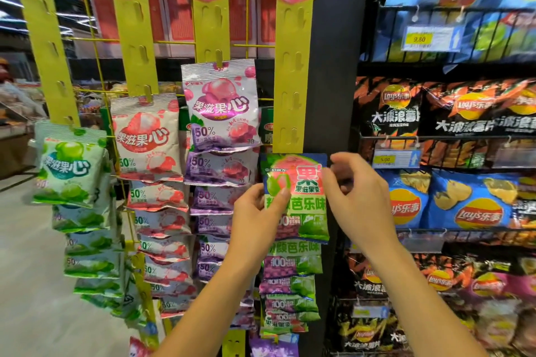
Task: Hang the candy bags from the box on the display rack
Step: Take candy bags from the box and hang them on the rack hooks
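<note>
Left hand [258, 211]: pinching the left edge of the green candy bag [301, 206], thumb lying on its front.
Right hand [355, 191]: fingers curling, pinching the bag's top right corner.
Bag position: sitting upright at the lower end of the rightmost yellow strip [293, 81], above matching bags [290, 269].
Neighbours: purple bags [220, 113] hanging to the left; chip bags [470, 211] filling wire shelves [406, 138] to the right.

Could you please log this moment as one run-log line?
step: hanging green candy bag on rightmost strip | left hand: grips bag | right hand: pinches its top corner | hooked: unclear
</note>
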